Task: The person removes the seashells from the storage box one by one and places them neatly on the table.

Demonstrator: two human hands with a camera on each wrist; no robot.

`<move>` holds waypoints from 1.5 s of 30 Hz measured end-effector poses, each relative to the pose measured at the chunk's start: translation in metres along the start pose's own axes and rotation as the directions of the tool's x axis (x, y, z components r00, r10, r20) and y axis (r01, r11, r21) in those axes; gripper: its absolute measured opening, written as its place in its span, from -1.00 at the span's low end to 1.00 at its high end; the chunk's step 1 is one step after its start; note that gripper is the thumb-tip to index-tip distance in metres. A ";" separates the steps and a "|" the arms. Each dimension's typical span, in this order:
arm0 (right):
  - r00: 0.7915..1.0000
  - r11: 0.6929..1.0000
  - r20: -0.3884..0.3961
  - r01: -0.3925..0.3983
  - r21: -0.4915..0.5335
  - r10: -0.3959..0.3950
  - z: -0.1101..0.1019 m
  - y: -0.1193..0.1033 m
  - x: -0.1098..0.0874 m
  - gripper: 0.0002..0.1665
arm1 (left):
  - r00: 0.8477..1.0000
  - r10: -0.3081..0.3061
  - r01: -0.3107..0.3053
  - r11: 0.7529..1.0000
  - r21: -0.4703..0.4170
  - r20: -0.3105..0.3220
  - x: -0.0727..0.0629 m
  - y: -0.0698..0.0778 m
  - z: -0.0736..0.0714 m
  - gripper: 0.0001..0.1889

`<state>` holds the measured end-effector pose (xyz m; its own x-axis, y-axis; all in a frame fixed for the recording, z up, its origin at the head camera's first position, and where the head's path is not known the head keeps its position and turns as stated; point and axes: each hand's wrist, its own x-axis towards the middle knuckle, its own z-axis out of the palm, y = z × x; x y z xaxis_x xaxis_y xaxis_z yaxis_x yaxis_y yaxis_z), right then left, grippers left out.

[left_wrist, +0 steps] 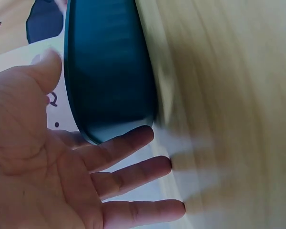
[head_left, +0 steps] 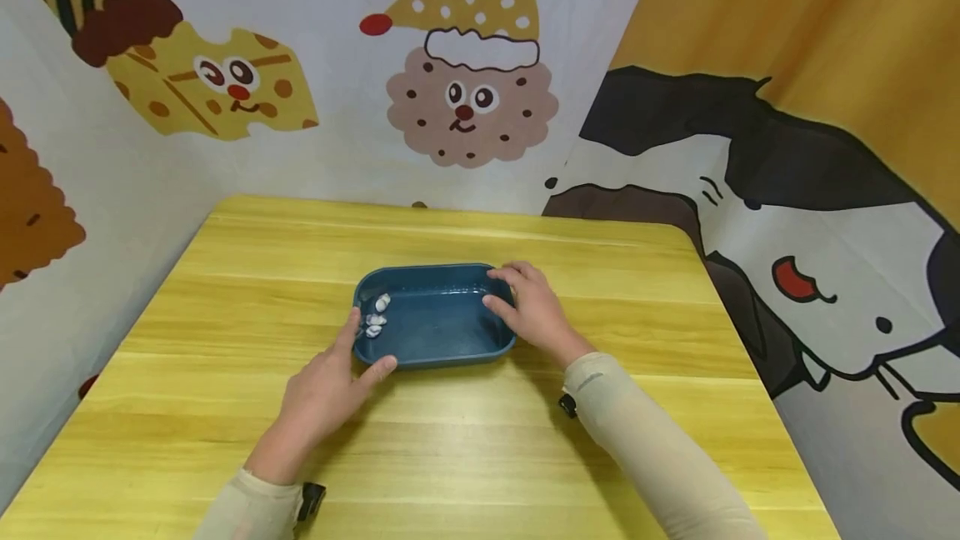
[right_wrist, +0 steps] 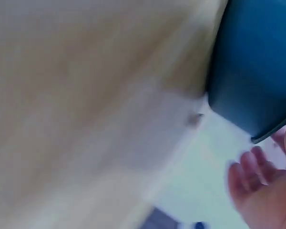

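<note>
A dark blue rectangular tray (head_left: pixel 442 358) with rounded corners sits on the wooden table. Several small whitish pieces with grey marks (head_left: pixel 382 302) lie at the tray's left end; their kind is too small to tell. My left hand (head_left: pixel 322 394) is at the tray's near left corner, thumb and fingers spread. In the left wrist view its fingers (left_wrist: pixel 136 213) stretch out straight beside the tray's end. Over the right end reaches my right hand (head_left: pixel 536 311), with thumb and forefinger above the rim. Its other fingers look loosely bent in the right wrist view, outside the tray wall (right_wrist: pixel 250 90).
The yellow wood-grain table (head_left: pixel 600 457) extends around the tray on all sides. Behind it hangs a white cloth (head_left: pixel 337 165) printed with cartoon figures. A dark strap piece (head_left: pixel 311 502) shows at the left wrist and another (head_left: pixel 567 405) at the right.
</note>
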<state>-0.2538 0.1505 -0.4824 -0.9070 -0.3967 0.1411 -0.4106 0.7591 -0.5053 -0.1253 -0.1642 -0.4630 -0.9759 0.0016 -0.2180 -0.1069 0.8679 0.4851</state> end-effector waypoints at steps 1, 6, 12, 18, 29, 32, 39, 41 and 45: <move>0.998 0.996 -0.028 0.056 -0.075 -0.058 -0.002 -0.005 0.001 -0.42 | 1.000 0.003 -0.003 1.000 -0.004 0.001 0.000 -0.001 0.000 0.10; 0.964 0.937 0.049 0.265 -0.227 -0.261 -0.006 -0.049 0.009 -0.44 | 1.000 0.008 -0.008 1.000 -0.011 -0.010 0.002 -0.004 0.001 0.10; 0.897 0.940 0.374 0.309 -0.147 -0.236 0.024 -0.103 0.027 -0.41 | 1.000 0.007 -0.007 0.999 -0.041 0.001 0.003 -0.004 0.001 0.12; 0.864 0.914 0.452 0.346 -0.210 -0.223 0.062 -0.128 0.049 -0.41 | 1.000 0.019 -0.018 0.997 -0.070 0.021 0.002 -0.002 0.005 0.12; 0.870 0.837 0.421 0.418 -0.352 -0.257 0.089 -0.134 0.055 -0.69 | 1.000 0.012 -0.011 0.997 -0.080 0.018 -0.001 0.001 0.006 0.10; 0.878 0.825 0.401 0.419 -0.378 -0.262 0.090 -0.134 0.054 -0.71 | 1.000 0.005 -0.004 0.997 -0.080 0.017 -0.002 0.000 0.005 0.09; 0.903 0.851 0.329 0.389 -0.353 -0.277 0.087 -0.132 0.051 -0.73 | 1.000 -0.005 0.007 0.995 -0.100 0.019 -0.003 -0.003 0.007 0.09; 0.913 0.872 0.272 0.383 -0.306 -0.305 0.076 -0.129 0.047 -0.74 | 1.000 -0.004 0.006 0.995 -0.099 0.020 -0.003 -0.003 0.007 0.08; 0.937 0.915 0.106 0.348 -0.204 -0.333 0.032 -0.111 0.037 -0.77 | 1.000 0.002 -0.002 0.996 -0.090 0.007 -0.002 -0.001 0.007 0.09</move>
<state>-0.2392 0.0350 -0.4487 -0.7032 -0.6790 0.2107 -0.7106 0.6617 -0.2392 -0.1223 -0.1615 -0.4687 -0.9749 0.0068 -0.2226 -0.1220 0.8198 0.5595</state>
